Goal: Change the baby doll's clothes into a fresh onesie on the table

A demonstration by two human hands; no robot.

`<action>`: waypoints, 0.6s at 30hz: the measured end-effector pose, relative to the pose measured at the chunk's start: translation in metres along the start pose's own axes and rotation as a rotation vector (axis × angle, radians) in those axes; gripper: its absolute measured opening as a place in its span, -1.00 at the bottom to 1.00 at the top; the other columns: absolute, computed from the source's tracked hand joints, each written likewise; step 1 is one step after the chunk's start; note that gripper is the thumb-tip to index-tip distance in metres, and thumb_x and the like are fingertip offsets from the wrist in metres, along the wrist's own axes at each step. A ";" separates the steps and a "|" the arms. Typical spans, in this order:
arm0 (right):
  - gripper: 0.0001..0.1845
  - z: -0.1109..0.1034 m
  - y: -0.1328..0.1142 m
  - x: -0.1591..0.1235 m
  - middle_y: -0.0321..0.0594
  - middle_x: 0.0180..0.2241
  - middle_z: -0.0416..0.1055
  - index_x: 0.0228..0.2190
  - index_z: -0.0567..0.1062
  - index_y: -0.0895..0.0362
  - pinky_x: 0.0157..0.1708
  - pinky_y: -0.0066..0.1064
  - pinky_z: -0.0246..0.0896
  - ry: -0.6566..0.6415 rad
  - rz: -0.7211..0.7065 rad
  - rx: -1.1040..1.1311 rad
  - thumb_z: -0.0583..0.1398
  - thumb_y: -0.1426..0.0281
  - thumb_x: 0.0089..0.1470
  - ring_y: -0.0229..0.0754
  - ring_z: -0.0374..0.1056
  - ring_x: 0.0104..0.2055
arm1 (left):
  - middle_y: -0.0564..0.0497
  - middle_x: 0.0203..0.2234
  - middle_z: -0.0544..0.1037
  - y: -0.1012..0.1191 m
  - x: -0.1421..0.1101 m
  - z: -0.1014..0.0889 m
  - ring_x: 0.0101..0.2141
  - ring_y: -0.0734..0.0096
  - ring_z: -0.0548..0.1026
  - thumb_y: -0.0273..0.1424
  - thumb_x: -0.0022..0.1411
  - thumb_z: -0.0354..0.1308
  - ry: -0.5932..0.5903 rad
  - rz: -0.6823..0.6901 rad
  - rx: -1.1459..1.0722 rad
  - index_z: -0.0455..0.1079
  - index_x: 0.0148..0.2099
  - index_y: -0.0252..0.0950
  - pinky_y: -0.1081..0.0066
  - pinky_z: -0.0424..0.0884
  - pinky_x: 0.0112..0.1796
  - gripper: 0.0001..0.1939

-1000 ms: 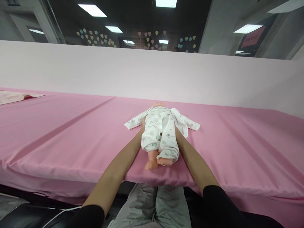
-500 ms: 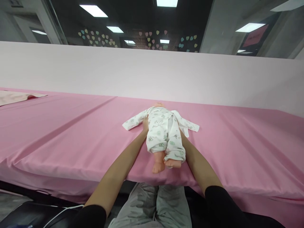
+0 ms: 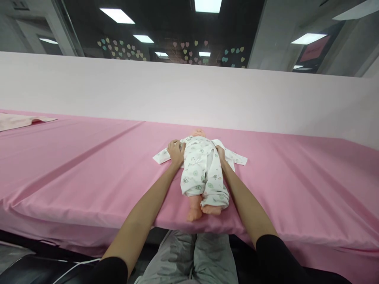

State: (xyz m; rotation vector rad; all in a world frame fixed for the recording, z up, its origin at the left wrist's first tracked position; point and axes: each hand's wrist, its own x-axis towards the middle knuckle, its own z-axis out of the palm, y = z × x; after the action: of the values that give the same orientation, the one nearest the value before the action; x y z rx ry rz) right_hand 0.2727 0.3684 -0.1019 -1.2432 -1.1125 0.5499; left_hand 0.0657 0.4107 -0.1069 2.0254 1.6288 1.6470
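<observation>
A baby doll [image 3: 199, 132] lies on its back, head away from me and bare feet [image 3: 194, 213] near the bed's front edge. It wears a white printed shirt and white printed trousers [image 3: 194, 175]; the shirt's sleeves [image 3: 238, 158] spread out flat to both sides. At the doll's left side in the picture, my left hand [image 3: 177, 152] has its fingers bent over the shirt by the sleeve. My right hand [image 3: 220, 153] is closed on the shirt cloth at the opposite side, its fingers partly hidden.
A pink sheet [image 3: 89, 169] covers the padded surface, with folds running across it. At the far left lies a pale cloth [image 3: 20, 121]. A white low wall [image 3: 133, 90] stands behind, with dark glass above. A white cable [image 3: 74, 268] hangs at the lower left.
My left hand has come up from beside the doll's body onto the shirt by the sleeve. My right hand, hidden before, now shows at the shirt's other side. The doll's legs have shifted slightly.
</observation>
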 end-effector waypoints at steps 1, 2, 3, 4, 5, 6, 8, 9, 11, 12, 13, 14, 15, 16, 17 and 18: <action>-0.67 -0.004 0.000 0.003 -0.39 -0.70 -0.02 -0.76 0.08 0.11 -0.48 -0.45 -0.06 -0.002 -0.021 -0.064 0.02 0.47 -0.04 -0.31 -0.04 -0.54 | -0.07 -0.07 0.38 -0.005 0.005 -0.002 -0.01 0.15 0.25 -0.26 0.21 0.00 -0.031 0.042 0.028 0.29 -0.40 -0.26 0.13 0.09 0.02 -0.78; -0.70 -0.008 -0.001 0.007 -0.37 -0.68 0.05 -0.77 0.12 0.12 -0.43 -0.45 -0.04 -0.005 -0.041 -0.114 0.06 0.47 -0.10 -0.28 0.02 -0.49 | -0.06 -0.04 0.38 -0.010 0.010 -0.004 0.02 0.15 0.24 -0.26 0.20 0.01 -0.085 0.095 0.058 0.28 -0.44 -0.27 0.11 0.04 0.05 -0.77; -0.73 -0.011 -0.002 0.011 -0.34 -0.64 0.13 -0.77 0.17 0.13 -0.37 -0.44 -0.02 -0.015 -0.074 -0.168 0.09 0.47 -0.15 -0.25 0.08 -0.42 | -0.06 -0.01 0.37 -0.015 0.016 -0.005 0.04 0.17 0.24 -0.27 0.20 0.00 -0.157 0.152 0.086 0.25 -0.47 -0.28 0.10 0.01 0.08 -0.75; -0.78 -0.015 -0.003 0.015 -0.30 -0.57 0.22 -0.76 0.23 0.14 -0.30 -0.43 0.00 -0.032 -0.121 -0.243 0.12 0.47 -0.19 -0.21 0.12 -0.34 | -0.07 0.02 0.36 -0.020 0.022 -0.006 0.06 0.19 0.24 -0.28 0.21 -0.01 -0.239 0.202 0.106 0.23 -0.48 -0.28 0.11 0.00 0.09 -0.74; -0.82 -0.018 -0.003 0.019 -0.25 -0.47 0.30 -0.74 0.28 0.15 -0.21 -0.41 0.01 -0.058 -0.166 -0.345 0.14 0.46 -0.20 -0.16 0.14 -0.23 | -0.08 0.03 0.35 -0.024 0.027 -0.007 0.07 0.21 0.24 -0.28 0.22 -0.04 -0.321 0.235 0.113 0.22 -0.48 -0.28 0.13 0.02 0.09 -0.74; -0.86 -0.020 -0.003 0.024 -0.21 -0.36 0.35 -0.71 0.34 0.15 -0.13 -0.38 -0.01 -0.091 -0.202 -0.462 0.14 0.45 -0.20 -0.13 0.13 -0.14 | -0.10 0.02 0.35 -0.027 0.032 -0.007 0.06 0.23 0.25 -0.28 0.23 -0.06 -0.393 0.252 0.112 0.21 -0.47 -0.28 0.17 0.06 0.08 -0.74; -0.86 -0.024 -0.001 0.034 -0.19 -0.23 0.38 -0.66 0.40 0.15 -0.08 -0.36 -0.02 -0.177 -0.221 -0.669 0.12 0.42 -0.15 -0.11 0.13 -0.06 | -0.13 -0.01 0.37 -0.030 0.039 -0.005 0.03 0.23 0.29 -0.26 0.24 -0.10 -0.475 0.239 0.110 0.19 -0.46 -0.26 0.23 0.18 0.01 -0.74; -0.83 -0.025 0.001 0.039 -0.20 -0.25 0.39 -0.66 0.40 0.15 -0.11 -0.38 0.02 -0.219 -0.200 -0.730 0.10 0.41 -0.12 -0.13 0.17 -0.10 | -0.13 -0.05 0.39 -0.029 0.040 -0.004 -0.01 0.22 0.32 -0.26 0.25 -0.11 -0.487 0.218 0.121 0.18 -0.45 -0.26 0.25 0.22 -0.03 -0.74; -0.77 -0.024 0.005 0.046 -0.25 -0.41 0.40 -0.67 0.38 0.14 -0.25 -0.42 0.06 -0.257 -0.131 -0.756 0.07 0.38 -0.06 -0.19 0.24 -0.27 | -0.14 -0.12 0.42 -0.026 0.042 0.002 -0.08 0.19 0.37 -0.23 0.25 -0.13 -0.466 0.161 0.167 0.19 -0.43 -0.26 0.24 0.27 -0.10 -0.73; -0.74 -0.023 0.008 0.048 -0.26 -0.49 0.37 -0.67 0.36 0.14 -0.32 -0.43 0.06 -0.250 -0.107 -0.762 0.06 0.36 -0.03 -0.20 0.25 -0.35 | -0.15 -0.16 0.43 -0.023 0.041 0.005 -0.11 0.16 0.38 -0.22 0.25 -0.14 -0.440 0.128 0.194 0.19 -0.41 -0.25 0.22 0.28 -0.12 -0.73; -0.71 -0.021 0.010 0.049 -0.27 -0.54 0.34 -0.68 0.34 0.14 -0.35 -0.43 0.05 -0.225 -0.085 -0.778 0.05 0.34 0.00 -0.21 0.24 -0.40 | -0.15 -0.19 0.43 -0.020 0.040 0.008 -0.14 0.14 0.39 -0.22 0.26 -0.15 -0.409 0.092 0.217 0.20 -0.39 -0.26 0.20 0.29 -0.15 -0.73; -0.70 -0.018 0.011 0.049 -0.25 -0.56 0.33 -0.68 0.33 0.14 -0.37 -0.42 0.04 -0.186 -0.064 -0.796 0.04 0.33 0.02 -0.20 0.24 -0.41 | -0.17 -0.21 0.43 -0.017 0.038 0.011 -0.15 0.11 0.40 -0.21 0.26 -0.17 -0.376 0.051 0.237 0.21 -0.37 -0.26 0.18 0.29 -0.17 -0.72; -0.69 -0.014 0.013 0.048 -0.22 -0.54 0.33 -0.67 0.32 0.14 -0.36 -0.40 0.04 -0.137 -0.046 -0.813 0.04 0.32 0.03 -0.18 0.24 -0.40 | -0.18 -0.22 0.43 -0.014 0.037 0.014 -0.16 0.08 0.40 -0.22 0.27 -0.18 -0.343 0.006 0.251 0.22 -0.35 -0.26 0.16 0.29 -0.18 -0.72; -0.69 -0.010 0.014 0.047 -0.18 -0.52 0.34 -0.65 0.33 0.15 -0.35 -0.38 0.04 -0.087 -0.028 -0.827 0.04 0.31 0.05 -0.15 0.26 -0.38 | -0.19 -0.23 0.43 -0.012 0.036 0.017 -0.17 0.06 0.40 -0.22 0.27 -0.19 -0.313 -0.040 0.261 0.22 -0.33 -0.26 0.14 0.28 -0.19 -0.73; -0.70 -0.005 0.014 0.046 -0.13 -0.48 0.35 -0.63 0.33 0.15 -0.33 -0.37 0.05 -0.041 -0.011 -0.834 0.03 0.31 0.06 -0.13 0.27 -0.34 | -0.19 -0.25 0.44 -0.009 0.035 0.019 -0.17 0.05 0.40 -0.23 0.27 -0.18 -0.286 -0.087 0.262 0.22 -0.31 -0.27 0.13 0.28 -0.19 -0.74; -0.70 -0.002 0.014 0.044 -0.10 -0.45 0.36 -0.62 0.34 0.16 -0.31 -0.35 0.06 -0.002 0.004 -0.834 0.04 0.30 0.06 -0.10 0.28 -0.31 | -0.18 -0.26 0.44 -0.008 0.035 0.020 -0.19 0.05 0.41 -0.24 0.27 -0.16 -0.266 -0.131 0.246 0.22 -0.30 -0.27 0.12 0.28 -0.19 -0.76</action>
State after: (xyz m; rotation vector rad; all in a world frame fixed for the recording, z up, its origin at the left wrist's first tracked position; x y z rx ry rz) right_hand 0.2953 0.4086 -0.0985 -1.9507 -1.3978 0.0635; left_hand 0.0709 0.4505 -0.0969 2.0817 1.8912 1.1267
